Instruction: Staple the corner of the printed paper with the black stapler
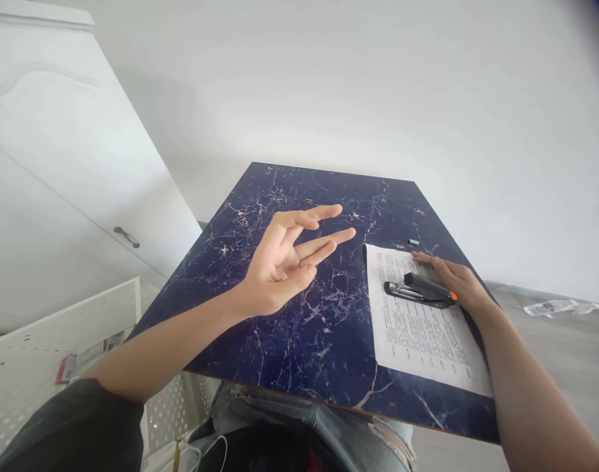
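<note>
My left hand [289,262] is raised over the middle of the dark blue marbled table [323,354], palm partly up, fingers apart and nothing in it. On the right of the table lies a printed sheet of paper [412,334]. A black stapler [420,292] with an orange part rests on the sheet, its arm lifted from its base. My right hand [454,278] lies at the sheet's upper right edge, beside the stapler's orange end, its fingers stretched out. Just beyond the sheet's top edge sits a small dark and silver piece [413,242].
To the left stand a white cabinet [73,144] with a dark handle and a white perforated basket [23,367] with items in it. A pale wall [353,85] rises behind the table. Clear plastic packaging [557,307] lies on the floor at right. My legs are under the near edge.
</note>
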Demonstrator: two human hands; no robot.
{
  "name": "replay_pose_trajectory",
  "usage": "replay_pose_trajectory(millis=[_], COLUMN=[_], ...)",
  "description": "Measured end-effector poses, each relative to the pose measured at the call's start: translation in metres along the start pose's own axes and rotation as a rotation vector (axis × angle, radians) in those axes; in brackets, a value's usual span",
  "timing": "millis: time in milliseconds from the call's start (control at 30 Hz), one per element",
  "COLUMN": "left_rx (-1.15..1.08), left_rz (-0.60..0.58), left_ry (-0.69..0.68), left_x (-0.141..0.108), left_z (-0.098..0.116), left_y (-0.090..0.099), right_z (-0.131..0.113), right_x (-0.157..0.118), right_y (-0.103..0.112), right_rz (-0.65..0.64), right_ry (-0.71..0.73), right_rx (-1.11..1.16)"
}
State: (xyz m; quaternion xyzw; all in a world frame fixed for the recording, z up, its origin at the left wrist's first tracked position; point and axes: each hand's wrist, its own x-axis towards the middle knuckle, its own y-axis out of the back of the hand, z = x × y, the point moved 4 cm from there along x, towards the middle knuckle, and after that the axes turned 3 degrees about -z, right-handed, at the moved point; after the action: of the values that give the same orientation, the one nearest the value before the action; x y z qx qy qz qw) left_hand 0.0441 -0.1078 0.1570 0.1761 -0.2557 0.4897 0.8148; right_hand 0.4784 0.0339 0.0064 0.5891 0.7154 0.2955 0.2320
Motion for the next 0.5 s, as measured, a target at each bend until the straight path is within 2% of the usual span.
replay_pose_trajectory(millis=[233,300,367,433,500], left_rx=[-0.015,-0.018,-0.026,-0.006,0.098], left_rz=[0.004,0.003,-0.023,-0.13,-0.371], left_ry=[-0.002,-0.01,-0.026,-0.05,-0.059], left_x=[0.001,0.002,0.0,-0.006,-0.021], left_z=[0.003,0.001,-0.007,-0.022,-0.041], left_y=[0.001,0.003,0.0,-0.013,-0.04], right_z=[0.001,-0.004,-0.016,-0.033,-0.045], right_x=[0.001,-0.002,-0.007,-0.015,-0.023], right_y=[0.0,-0.001,-0.001,0.003,0.009], right_rz=[0.003,0.002,0.006,0.042,0.092], right_ry=[-0.02,-0.024,0.046,0.179,0.205], right_rx=[0.001,0.013,0.029,0.07,0.052])
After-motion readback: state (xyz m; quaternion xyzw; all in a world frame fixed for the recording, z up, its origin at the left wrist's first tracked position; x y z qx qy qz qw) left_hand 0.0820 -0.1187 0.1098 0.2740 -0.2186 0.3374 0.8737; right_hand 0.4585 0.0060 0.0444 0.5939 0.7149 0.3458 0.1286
